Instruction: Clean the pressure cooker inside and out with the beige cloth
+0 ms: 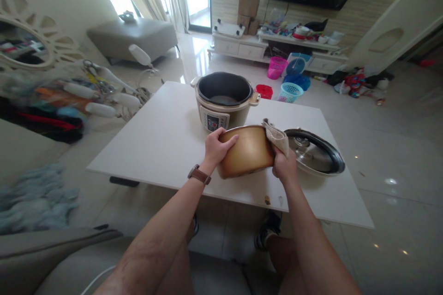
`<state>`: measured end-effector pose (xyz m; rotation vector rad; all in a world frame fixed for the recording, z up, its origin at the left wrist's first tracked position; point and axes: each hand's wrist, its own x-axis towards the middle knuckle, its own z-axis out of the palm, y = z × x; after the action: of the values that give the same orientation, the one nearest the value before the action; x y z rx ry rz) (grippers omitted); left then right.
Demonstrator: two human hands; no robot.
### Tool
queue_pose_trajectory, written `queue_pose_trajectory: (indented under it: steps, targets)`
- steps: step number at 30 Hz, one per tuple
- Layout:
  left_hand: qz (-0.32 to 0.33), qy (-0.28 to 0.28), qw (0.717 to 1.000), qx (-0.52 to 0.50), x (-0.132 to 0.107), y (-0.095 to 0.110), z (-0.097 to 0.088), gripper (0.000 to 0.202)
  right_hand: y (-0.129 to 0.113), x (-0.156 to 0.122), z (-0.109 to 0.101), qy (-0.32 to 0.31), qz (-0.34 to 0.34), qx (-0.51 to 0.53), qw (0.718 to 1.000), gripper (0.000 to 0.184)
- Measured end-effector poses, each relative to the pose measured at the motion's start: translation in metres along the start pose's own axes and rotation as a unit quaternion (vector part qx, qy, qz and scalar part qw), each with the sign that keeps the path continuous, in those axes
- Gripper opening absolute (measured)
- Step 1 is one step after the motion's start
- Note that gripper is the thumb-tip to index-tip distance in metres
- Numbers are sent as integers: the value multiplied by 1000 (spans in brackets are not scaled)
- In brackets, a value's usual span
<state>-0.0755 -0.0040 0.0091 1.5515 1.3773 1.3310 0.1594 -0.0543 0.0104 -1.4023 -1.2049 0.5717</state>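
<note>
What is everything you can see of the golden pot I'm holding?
The golden pot is round, smooth and metallic-looking, with a thin rim; its inside is hidden. It tilts over the table, in front of the cooker. The left hand grips one side; the right hand holds the other, where a beige cloth overlaps the rim.

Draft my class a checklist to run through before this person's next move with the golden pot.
1. Left hand gripping the golden pot: ok.
2. Right hand holding the cloth at the pot's edge: ok.
3. Golden pot level: not ok, it is tilted.
4. Golden pot's inside checked: cannot tell, hidden from view.
5. Cooker uncovered: ok.
6. Lid set aside on the table: ok.
</note>
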Motion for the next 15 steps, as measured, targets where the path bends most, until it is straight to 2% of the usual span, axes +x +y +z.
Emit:
queue_pose_trajectory:
  steps: [3,6,8,11,15]
  targets:
    - [-5,-5,1000,-13,-1,-2,0,42,-18,-8,1,-43,-71,-57,995,47]
    - [-6,-4,1000,-24,-1,-5,0,43,-32,-17,3,-120,-164,-128,971,59]
    - [-9,-2,1000,-28,-1,-9,-1,46,-34,-20,3,-152,-202,-155,955,64]
    - [-18,-6,999,-42,0,-17,-1,55,-27,-19,4,-128,-189,-127,965,59]
    - [-31,-5,997,-65,2,-27,-2,60,-11,-11,3,-53,-84,-31,995,50]
